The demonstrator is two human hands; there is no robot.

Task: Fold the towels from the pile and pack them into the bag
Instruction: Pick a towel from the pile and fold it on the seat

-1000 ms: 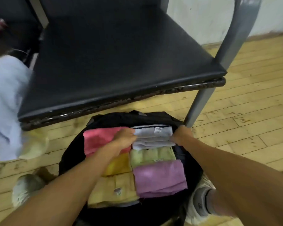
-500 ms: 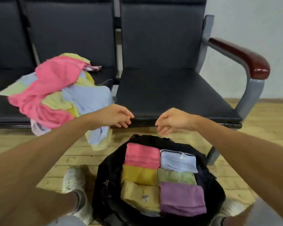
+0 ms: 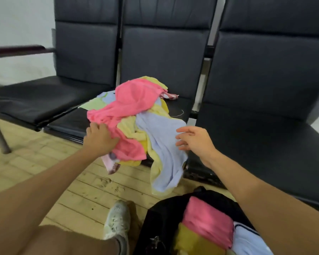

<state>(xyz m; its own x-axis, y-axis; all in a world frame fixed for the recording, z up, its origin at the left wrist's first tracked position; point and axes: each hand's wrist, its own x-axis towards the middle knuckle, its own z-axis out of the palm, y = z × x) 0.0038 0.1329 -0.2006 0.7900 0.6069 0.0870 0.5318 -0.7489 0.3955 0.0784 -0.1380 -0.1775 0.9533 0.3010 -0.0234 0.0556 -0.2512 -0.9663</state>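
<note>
While the left hand (image 3: 99, 139) grips a pink towel (image 3: 130, 149) at the near edge of the pile (image 3: 136, 124), the right hand (image 3: 193, 140) hangs released, fingers spread, just beside a blue towel (image 3: 162, 144); contact cannot be told. The pile lies loose on the middle seat (image 3: 177, 105) of a black row, and the blue towel spills over the seat's front edge toward the wooden floor (image 3: 81, 190). At the bottom right the open black bag (image 3: 160, 218) holds folded towels (image 3: 206, 221), pink, yellow and pale, packed side by side. A white shoe (image 3: 116, 219) rests on the floor just left of the bag.
</note>
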